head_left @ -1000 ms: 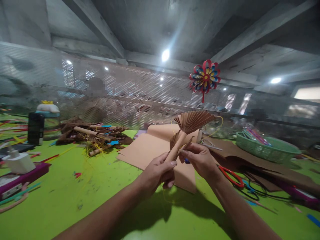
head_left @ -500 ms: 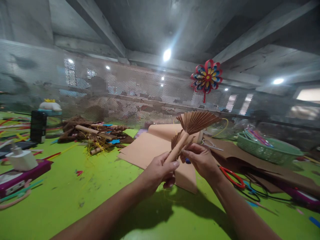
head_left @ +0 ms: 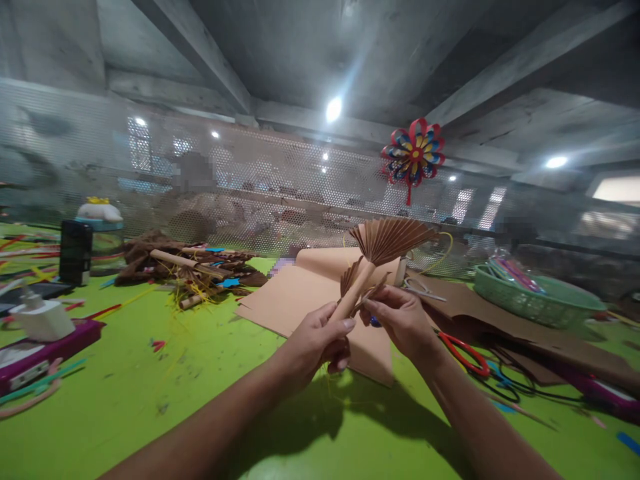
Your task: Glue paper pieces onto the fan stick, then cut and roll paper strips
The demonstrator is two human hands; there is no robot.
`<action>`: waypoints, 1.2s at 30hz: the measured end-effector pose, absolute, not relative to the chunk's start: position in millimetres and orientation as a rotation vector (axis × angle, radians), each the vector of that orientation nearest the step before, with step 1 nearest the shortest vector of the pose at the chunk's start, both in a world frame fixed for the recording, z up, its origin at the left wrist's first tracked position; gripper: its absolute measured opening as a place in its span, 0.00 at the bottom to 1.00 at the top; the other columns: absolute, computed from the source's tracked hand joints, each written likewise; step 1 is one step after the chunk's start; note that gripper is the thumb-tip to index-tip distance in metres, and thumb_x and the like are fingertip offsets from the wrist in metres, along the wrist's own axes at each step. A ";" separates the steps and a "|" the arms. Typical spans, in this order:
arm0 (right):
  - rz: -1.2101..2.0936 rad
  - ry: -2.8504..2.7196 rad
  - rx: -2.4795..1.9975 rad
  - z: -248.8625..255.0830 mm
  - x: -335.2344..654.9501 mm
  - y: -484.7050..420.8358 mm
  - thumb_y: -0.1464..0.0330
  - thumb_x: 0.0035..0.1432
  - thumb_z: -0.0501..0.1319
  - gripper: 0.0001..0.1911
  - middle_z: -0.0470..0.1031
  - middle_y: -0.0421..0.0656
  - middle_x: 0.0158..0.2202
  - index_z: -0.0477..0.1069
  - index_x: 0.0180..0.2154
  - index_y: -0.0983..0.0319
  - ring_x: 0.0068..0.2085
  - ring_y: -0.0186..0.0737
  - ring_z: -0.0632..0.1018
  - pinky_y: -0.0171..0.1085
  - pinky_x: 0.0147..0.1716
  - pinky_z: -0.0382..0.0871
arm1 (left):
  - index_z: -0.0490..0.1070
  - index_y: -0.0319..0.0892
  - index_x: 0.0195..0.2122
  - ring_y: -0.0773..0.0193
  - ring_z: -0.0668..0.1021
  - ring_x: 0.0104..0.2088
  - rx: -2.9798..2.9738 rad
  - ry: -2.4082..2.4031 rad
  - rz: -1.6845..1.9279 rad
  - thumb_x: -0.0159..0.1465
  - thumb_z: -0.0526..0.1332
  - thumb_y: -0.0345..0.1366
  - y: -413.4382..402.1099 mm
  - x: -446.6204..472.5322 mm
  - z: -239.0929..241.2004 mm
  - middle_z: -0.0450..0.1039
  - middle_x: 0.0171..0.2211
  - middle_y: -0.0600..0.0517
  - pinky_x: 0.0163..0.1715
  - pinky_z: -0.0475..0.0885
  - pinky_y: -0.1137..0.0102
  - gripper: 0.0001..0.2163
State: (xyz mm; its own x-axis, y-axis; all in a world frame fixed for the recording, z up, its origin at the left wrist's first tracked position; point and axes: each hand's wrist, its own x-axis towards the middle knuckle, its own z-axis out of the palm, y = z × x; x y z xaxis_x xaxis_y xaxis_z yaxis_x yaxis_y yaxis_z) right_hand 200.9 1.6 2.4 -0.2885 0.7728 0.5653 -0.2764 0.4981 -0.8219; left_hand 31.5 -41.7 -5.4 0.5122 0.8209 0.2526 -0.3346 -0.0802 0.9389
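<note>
A palm-tree-like figure of brown paper, made of a rolled paper tube (head_left: 354,292) topped by a pleated paper fan (head_left: 395,240), tilts up to the right between my hands. My left hand (head_left: 320,337) is closed round the tube's lower end. With thumb and fingers, my right hand (head_left: 395,313) pinches a small pleated paper piece (head_left: 374,288) at the tube's right side. Another small pleated piece (head_left: 349,277) sticks out on the left. Thin yellow string (head_left: 445,248) loops out near the fan. Below lies a sheet of brown paper (head_left: 290,300).
Red-handled scissors (head_left: 465,355) and dark cables lie to the right, near a green basket (head_left: 540,297). At the left are a purple power strip (head_left: 55,357), a white charger (head_left: 43,317), a phone (head_left: 75,253) and a pile of paper tubes and scraps (head_left: 195,270).
The paper figure has shifted very slightly left, and its fan has turned a little. Both hands keep their grips in nearly the same place.
</note>
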 end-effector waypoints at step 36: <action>1.069 -1.562 -0.398 -2.3 201.6 5.4 0.71 0.51 0.66 0.01 0.72 0.38 0.21 0.75 0.28 0.62 0.23 0.30 0.71 0.32 0.25 0.65 | 0.62 0.40 0.40 0.75 0.60 0.12 1.464 0.609 1.017 0.62 0.56 0.46 -41.0 33.3 -4.9 0.53 0.15 0.62 0.11 0.56 0.78 0.14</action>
State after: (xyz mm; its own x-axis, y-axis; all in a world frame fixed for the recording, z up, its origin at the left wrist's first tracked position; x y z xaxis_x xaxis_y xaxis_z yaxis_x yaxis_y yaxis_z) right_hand 201.6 5.4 -2.3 -0.2980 0.7418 0.6008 -0.2915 0.5286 -0.7973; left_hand 33.3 -41.0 -4.9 0.4821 0.8421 0.2418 -0.1853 -0.1718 0.9676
